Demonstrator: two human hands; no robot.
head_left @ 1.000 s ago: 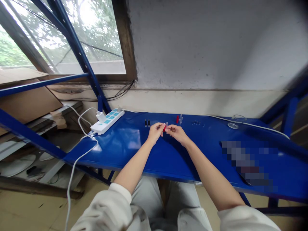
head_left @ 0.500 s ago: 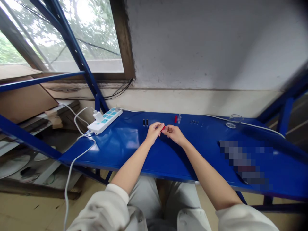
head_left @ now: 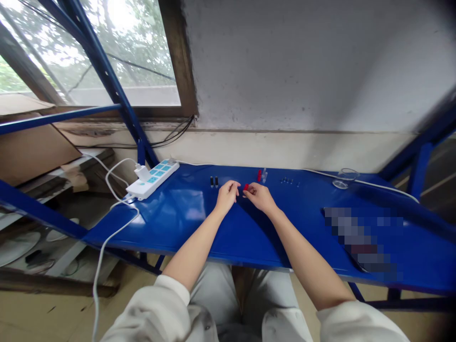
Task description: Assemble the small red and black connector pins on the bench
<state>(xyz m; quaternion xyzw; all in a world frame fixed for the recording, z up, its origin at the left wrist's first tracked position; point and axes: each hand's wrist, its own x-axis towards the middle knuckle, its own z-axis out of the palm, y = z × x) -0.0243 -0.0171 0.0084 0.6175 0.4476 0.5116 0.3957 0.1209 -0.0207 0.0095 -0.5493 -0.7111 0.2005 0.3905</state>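
Observation:
Both my hands rest close together on the blue table (head_left: pixel 185 223), near its far side. My right hand (head_left: pixel 260 197) pinches a small red part (head_left: pixel 245 187) at its fingertips. My left hand (head_left: pixel 227 195) is curled with fingertips pinched, a short gap from the red part; what it holds, if anything, is too small to see. Just beyond the hands stand two small black parts (head_left: pixel 214 181) and a red and clear pair of parts (head_left: pixel 261 175).
A white power strip (head_left: pixel 153 179) with a plugged charger and white cable lies at the table's far left. A row of tiny dark parts (head_left: pixel 288 181) and a clear round dish (head_left: pixel 342 179) sit to the right. A blurred patch covers the right of the table. A blue frame post rises at left.
My hands have drawn slightly apart; the red part stays with my right hand. The view has shifted a little to the right.

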